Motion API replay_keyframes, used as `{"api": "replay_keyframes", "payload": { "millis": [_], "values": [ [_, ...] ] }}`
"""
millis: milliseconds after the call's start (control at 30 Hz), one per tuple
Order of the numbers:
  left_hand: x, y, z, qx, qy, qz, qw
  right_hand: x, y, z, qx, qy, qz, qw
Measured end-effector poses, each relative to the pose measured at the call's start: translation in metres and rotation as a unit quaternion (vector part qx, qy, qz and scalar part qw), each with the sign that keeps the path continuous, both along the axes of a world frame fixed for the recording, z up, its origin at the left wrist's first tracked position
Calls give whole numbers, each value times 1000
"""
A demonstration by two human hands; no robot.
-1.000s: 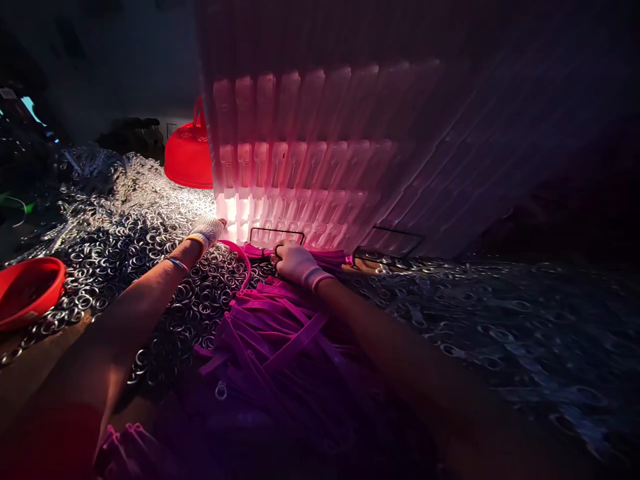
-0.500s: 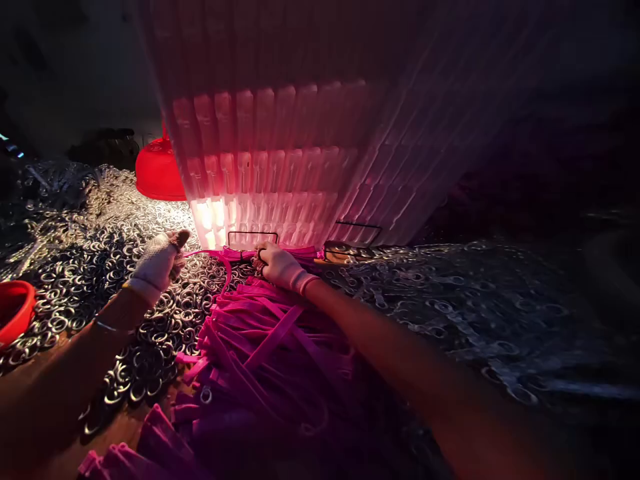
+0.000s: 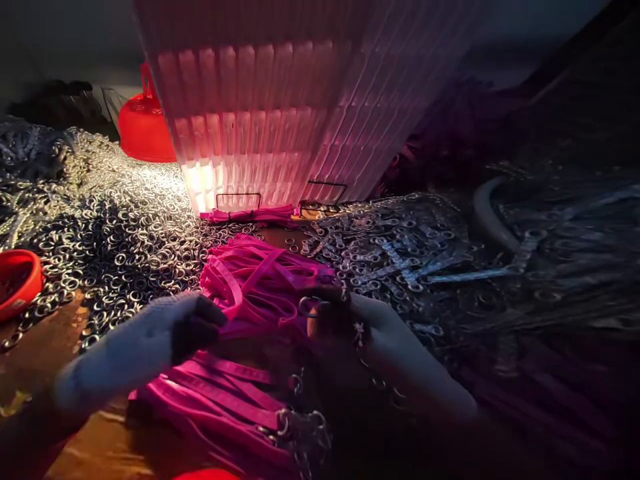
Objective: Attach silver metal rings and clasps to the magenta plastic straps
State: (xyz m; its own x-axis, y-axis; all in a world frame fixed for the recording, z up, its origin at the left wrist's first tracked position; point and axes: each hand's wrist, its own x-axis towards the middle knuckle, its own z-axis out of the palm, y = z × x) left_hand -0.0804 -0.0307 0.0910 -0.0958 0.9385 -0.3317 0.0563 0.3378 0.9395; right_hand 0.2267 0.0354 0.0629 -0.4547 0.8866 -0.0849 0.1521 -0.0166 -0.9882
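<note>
My left hand (image 3: 173, 333), in a white glove with dark fingertips, is closed at the near edge of a pile of pink straps (image 3: 265, 267). One pink strap (image 3: 231, 293) curves down to its fingertips and seems pinched there. My right hand (image 3: 373, 327), also gloved, is closed on a short metal chain (image 3: 360, 335), whose links hang below the palm. A metal ring (image 3: 309, 307) juts out at its fingertips. Below and between the hands lie more pink straps (image 3: 225, 393) with metal rings and chain (image 3: 305, 433) at their ends. Shadow hides part of the right fingers.
A heap of metal rings (image 3: 145, 233) spreads across the left, beside a red bowl (image 3: 25, 283). Under a red lamp (image 3: 145, 130) stands a translucent ribbed panel (image 3: 250, 133), with a pink strap bundle (image 3: 255, 213) at its foot. Chain pieces (image 3: 400, 253) cover the right.
Both hands have come back toward me from the panel's foot, leaving the strap bundle there. The right hand now holds a chain. The view has shifted, showing the near straps with chains.
</note>
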Motion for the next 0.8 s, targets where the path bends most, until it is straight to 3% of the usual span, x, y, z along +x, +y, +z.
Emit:
{"api": "replay_keyframes", "payload": {
  "millis": [67, 100, 200, 267, 467, 600, 700, 800],
  "values": [
    [27, -16, -23, -8, 33, -182, 983, 14, -43, -20, -64, 15, -38, 997],
    [39, -23, -35, -13, 39, -227, 973, 19, -62, -31, -96, 24, -61, 993],
    [60, -35, -68, -55, -17, -247, 967, 28, -111, -59, -150, 74, -134, 977],
    [65, -40, -80, -73, -85, -242, 964, 27, -136, -67, -146, 108, -164, 970],
    [78, -65, -78, -68, -179, -235, 953, 2, -170, -52, -59, 48, -121, 990],
    [87, -81, -82, -64, -167, -195, 964, -17, -176, -46, 68, 2, -70, 995],
    [90, -91, -84, -33, -149, -176, 972, -23, -178, -51, 183, -87, -53, 978],
    [89, -99, -81, -14, -140, -166, 976, -28, -178, -58, 243, -169, -41, 954]
  ]
}}
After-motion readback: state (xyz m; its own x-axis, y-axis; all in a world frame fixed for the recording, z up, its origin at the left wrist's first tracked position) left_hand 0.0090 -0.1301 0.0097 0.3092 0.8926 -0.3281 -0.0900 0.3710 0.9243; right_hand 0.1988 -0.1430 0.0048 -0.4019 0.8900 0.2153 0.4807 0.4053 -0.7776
